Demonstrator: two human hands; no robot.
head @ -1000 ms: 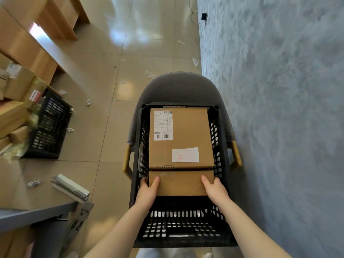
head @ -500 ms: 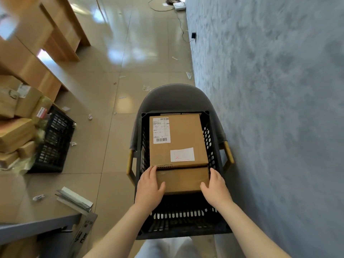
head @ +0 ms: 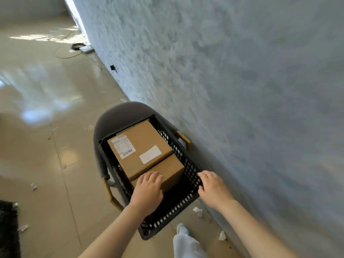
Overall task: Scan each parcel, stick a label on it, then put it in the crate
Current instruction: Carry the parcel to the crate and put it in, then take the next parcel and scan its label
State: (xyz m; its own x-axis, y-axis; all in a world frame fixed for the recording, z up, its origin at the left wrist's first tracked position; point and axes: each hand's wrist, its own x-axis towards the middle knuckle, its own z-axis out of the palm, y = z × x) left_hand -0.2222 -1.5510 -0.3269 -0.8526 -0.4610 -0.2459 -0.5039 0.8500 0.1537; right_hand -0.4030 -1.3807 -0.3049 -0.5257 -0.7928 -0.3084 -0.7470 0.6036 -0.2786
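A black perforated crate [head: 188, 197] sits on a grey chair [head: 119, 112] beside the wall. Inside it lies a large cardboard parcel [head: 149, 135] with a printed shipping label [head: 122, 146] and a plain white label [head: 150, 154]. A smaller cardboard parcel [head: 172, 169] lies in the crate just in front of it. My left hand [head: 148, 189] rests on the near left corner of the small parcel, fingers lying over its top. My right hand [head: 212, 187] hovers at the crate's right rim, fingers loosely bent, holding nothing.
A rough grey wall [head: 242, 90] runs along the right, close to the chair. Paper scraps [head: 198, 211] litter the tiled floor [head: 46, 164]. A cable and a power strip [head: 81, 48] lie far back. Another black crate's edge [head: 8, 229] shows at bottom left.
The view swung right and tilted, so the crate appears rotated. My right hand came off the small parcel and moved to the crate's right rim. My left hand stayed on the parcel.
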